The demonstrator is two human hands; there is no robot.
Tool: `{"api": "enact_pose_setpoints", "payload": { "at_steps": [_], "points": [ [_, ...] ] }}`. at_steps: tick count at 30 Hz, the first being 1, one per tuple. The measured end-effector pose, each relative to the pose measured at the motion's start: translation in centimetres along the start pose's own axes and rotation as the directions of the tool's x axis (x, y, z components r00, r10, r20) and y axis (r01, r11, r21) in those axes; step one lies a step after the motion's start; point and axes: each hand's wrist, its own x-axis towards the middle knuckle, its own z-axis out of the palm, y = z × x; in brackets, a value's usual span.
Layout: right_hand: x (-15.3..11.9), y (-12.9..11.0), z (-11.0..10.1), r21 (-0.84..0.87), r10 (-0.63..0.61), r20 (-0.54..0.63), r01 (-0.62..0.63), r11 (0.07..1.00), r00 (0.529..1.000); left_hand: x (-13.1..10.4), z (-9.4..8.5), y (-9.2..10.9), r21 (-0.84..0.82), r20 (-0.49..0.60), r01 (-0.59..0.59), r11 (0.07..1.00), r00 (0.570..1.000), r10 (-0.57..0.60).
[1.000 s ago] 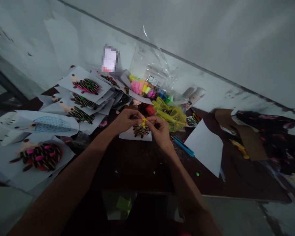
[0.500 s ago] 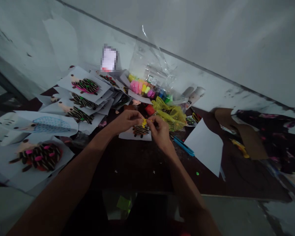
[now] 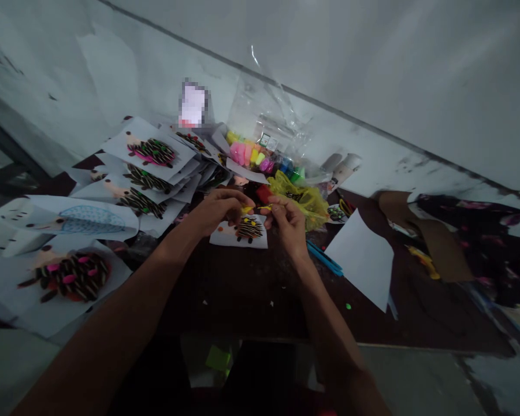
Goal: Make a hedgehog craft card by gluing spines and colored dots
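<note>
Left hand [image 3: 222, 207] and right hand [image 3: 289, 221] each pinch yellow clay [image 3: 246, 210] in narrowed fingers [image 3: 281, 215], seemingly portioning it; the hedgehog picture [image 3: 250, 229] lies just toward six o'clock, where placing calls for light pressing.

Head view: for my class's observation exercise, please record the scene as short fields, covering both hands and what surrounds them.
Left hand: pinching a yellow piece
Right hand: pinching a yellow bit
Yellow pieces joined: too small to tell
Below hands: hedgehog-like picture with yellow spots
Right side: blue tool, white sheet
Left side: piled hedgehog-like pictures
</note>
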Motion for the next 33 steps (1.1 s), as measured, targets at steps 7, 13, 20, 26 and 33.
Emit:
{"api": "enact_pose_setpoints", "payload": {
  "at_steps": [7, 13, 20, 26, 33],
  "points": [
    [0.0, -0.2, -0.1, -0.048, 0.008, 0.133, -0.002, 0.999, 0.991, 0.0, -0.2, 0.2, -0.021, -0.02, -0.008, 1.0, 1.0, 0.007],
    [-0.9, -0.3, 0.7, -0.145, -0.103, 0.094, 0.116, 0.983, 0.99, -0.3, 0.0, -0.3, 0.127, 0.184, 0.025, 0.992, 0.982, -0.048],
    [-1.4, -0.6, 0.3, -0.465, -0.195, 0.121, 0.229, 0.855, 0.973, -0.5, 0.2, -0.1, 0.202, 0.264, -0.001, 0.979, 0.963, -0.053],
    [-1.3, -0.8, 0.2, -0.461, -0.171, 0.227, 0.261, 0.848, 0.959, -0.8, 0.3, 0.3, 0.256, 0.296, 0.041, 0.966, 0.948, -0.118],
    [-1.2, -1.0, 0.2, -0.391, -0.173, 0.291, 0.282, 0.876, 0.941, -0.7, -0.4, 0.1, 0.206, 0.233, 0.047, 0.977, 0.968, -0.095]
  ]
}}
